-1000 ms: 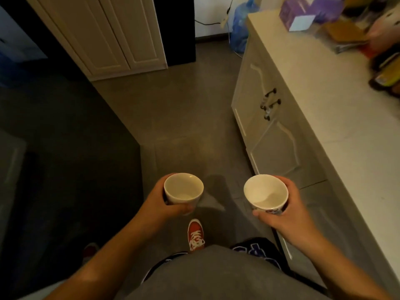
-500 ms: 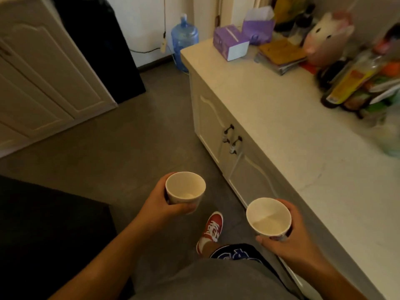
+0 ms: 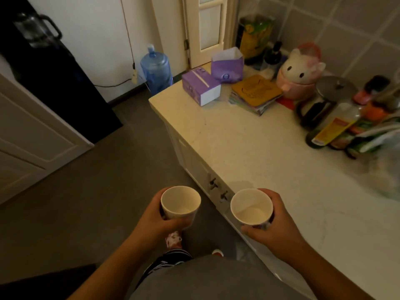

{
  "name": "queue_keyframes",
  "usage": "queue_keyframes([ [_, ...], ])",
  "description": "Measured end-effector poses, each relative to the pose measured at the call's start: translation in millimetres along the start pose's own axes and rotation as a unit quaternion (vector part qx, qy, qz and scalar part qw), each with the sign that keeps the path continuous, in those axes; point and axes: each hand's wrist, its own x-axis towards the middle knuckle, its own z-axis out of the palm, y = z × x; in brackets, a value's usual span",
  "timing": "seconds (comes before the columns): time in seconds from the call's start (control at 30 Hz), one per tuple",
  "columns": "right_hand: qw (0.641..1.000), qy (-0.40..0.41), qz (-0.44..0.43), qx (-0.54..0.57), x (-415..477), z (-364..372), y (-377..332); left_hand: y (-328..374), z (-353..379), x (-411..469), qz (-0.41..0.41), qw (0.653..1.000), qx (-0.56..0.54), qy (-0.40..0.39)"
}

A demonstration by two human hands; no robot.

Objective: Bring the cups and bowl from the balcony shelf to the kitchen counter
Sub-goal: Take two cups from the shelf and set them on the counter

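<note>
Holding a cup in each hand, the person stands by the counter (image 3: 259,152). The left hand (image 3: 155,221) wraps round the left cup (image 3: 180,203). Its fingers curl round the side at 9 o'clock and its thumb presses the near side at 6 o'clock. This cup is upright, mouth up, over the floor, and it looks empty.

The right hand (image 3: 279,226) grips the right cup (image 3: 251,207) in the same way, with fingers round the side at 3 o'clock and the thumb at 6 o'clock. This cup is upright too, up in the air over the counter's edge.

The two cups are side by side and apart. Far up the counter, at 12 o'clock from the right cup, are a box (image 3: 201,86), a bag (image 3: 227,66) and some mats (image 3: 256,94). A jug (image 3: 157,70) stands on the floor at 11 o'clock.
</note>
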Motion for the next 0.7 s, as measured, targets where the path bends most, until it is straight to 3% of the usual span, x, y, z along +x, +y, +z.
queue_keyframes([
  [0.3,0.991,0.134,0.03,-0.002,78,15,-23,57,-18,145,0.033,0.988,0.071,-0.135],
  [0.7,0.934,0.335,0.123,0.004,155,33,-44,117,6,311,0.149,0.923,0.215,-0.284],
])
